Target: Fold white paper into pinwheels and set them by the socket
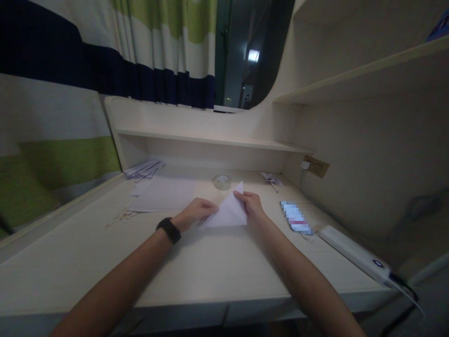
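A sheet of white paper [227, 213], folded into a triangle, rests on the pale desk [196, 262] with its point raised toward the back. My left hand [197, 211], a black band on its wrist, presses on the sheet's left edge. Fingers of my right hand [251, 204] pinch the right edge close to the tip. Both forearms reach in from the near edge of the desk.
Flat sheets of paper [164, 194] lie left of the fold, with more papers [143, 169] behind them. A roll of clear tape [222, 182] stands at the back. A phone [295, 217] and a white power bank [354, 252] lie on the right. A wall socket [315, 166] sits beneath the shelves.
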Demonstrator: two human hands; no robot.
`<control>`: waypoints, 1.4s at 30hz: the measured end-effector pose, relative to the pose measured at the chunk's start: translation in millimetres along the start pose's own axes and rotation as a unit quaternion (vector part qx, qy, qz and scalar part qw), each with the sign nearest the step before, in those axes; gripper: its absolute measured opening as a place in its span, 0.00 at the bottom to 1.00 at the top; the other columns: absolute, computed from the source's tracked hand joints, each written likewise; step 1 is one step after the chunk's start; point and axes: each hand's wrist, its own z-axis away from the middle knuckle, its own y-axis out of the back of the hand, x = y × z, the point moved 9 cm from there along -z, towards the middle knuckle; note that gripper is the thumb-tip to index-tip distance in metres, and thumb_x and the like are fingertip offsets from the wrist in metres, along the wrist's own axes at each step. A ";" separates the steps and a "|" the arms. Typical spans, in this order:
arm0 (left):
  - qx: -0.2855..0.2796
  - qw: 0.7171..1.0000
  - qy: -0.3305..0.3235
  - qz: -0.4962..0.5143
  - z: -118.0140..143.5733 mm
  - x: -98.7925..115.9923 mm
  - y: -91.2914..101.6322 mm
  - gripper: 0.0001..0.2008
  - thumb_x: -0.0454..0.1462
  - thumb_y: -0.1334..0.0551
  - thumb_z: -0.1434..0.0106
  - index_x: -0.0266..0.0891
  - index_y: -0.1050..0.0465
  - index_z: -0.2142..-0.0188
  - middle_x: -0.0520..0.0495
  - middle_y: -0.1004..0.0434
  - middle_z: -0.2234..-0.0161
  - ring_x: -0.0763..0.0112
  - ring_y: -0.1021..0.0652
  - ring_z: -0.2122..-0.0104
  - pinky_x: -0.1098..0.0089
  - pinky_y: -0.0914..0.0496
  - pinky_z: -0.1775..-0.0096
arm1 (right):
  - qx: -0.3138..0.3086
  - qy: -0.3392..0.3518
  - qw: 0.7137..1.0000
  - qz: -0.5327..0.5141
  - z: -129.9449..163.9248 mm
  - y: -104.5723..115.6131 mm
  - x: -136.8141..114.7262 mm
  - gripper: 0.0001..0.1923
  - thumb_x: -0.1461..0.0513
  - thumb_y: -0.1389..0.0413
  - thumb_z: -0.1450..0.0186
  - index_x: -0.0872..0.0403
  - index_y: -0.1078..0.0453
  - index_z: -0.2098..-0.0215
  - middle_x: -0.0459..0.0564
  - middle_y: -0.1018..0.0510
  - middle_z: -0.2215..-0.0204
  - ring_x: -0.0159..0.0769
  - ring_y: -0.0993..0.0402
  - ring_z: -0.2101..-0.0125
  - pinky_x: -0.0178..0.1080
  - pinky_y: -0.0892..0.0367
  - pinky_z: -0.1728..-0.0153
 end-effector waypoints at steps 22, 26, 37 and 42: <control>0.081 0.915 -0.225 -0.325 12.1 43.3 -19.2 0.40 0.45 0.34 0.48 0.41 0.47 0.39 0.40 0.42 0.40 0.57 0.39 0.41 0.58 0.44 0.43 | 0.099 0.026 0.993 0.064 4.4 9.1 -0.2 0.16 0.53 0.37 0.53 0.57 0.30 0.76 0.45 0.28 0.84 0.29 0.37 0.85 0.30 0.47 0.87; 0.079 0.930 -0.210 -0.290 9.9 43.1 -14.6 0.32 0.43 0.36 0.45 0.42 0.42 0.42 0.41 0.36 0.43 0.58 0.34 0.45 0.59 0.41 0.45 | 0.072 -0.009 0.997 0.033 9.5 -0.7 1.4 0.20 0.48 0.39 0.49 0.56 0.32 0.74 0.47 0.27 0.82 0.32 0.32 0.82 0.31 0.40 0.86; 0.167 0.941 -0.162 -0.247 -0.7 26.8 18.0 0.29 0.46 0.36 0.45 0.38 0.35 0.46 0.39 0.29 0.50 0.56 0.30 0.51 0.58 0.38 0.50 | -0.087 -0.059 0.994 -0.005 13.4 -31.4 15.5 0.15 0.54 0.40 0.44 0.58 0.30 0.68 0.54 0.22 0.71 0.39 0.23 0.76 0.40 0.25 0.77; 0.187 0.962 -0.105 -0.166 -3.6 15.2 21.6 0.32 0.46 0.33 0.50 0.38 0.34 0.47 0.38 0.29 0.51 0.56 0.27 0.54 0.58 0.34 0.54 | -0.054 -0.044 0.996 0.047 9.3 -22.1 12.6 0.07 0.63 0.39 0.48 0.58 0.27 0.70 0.51 0.22 0.75 0.35 0.24 0.78 0.35 0.26 0.77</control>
